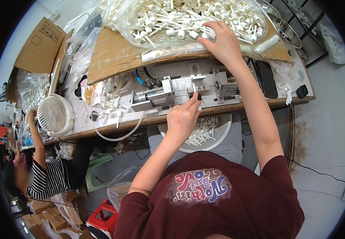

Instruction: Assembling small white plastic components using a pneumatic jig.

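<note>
My left hand (183, 120) is at a metal clamping fixture (196, 89) on the bench. Its index finger reaches forward onto a small white plastic part (194, 86) at the middle of the fixture, and the other fingers are curled in. My right hand (225, 44) is over the near edge of a big heap of white hammer-shaped plastic parts (172, 20). Thumb and fingers are apart around some of those pieces, with none clearly gripped. The heap lies in a clear plastic bag on a cardboard sheet (113, 51).
A white basin (225, 133) with similar parts rests on my lap. Loose white parts (111, 107) and a white fan (55, 114) are left along the bench; a black phone (266, 79) lies right. A person in a striped shirt (51, 179) sits far left near a red stool (105, 217).
</note>
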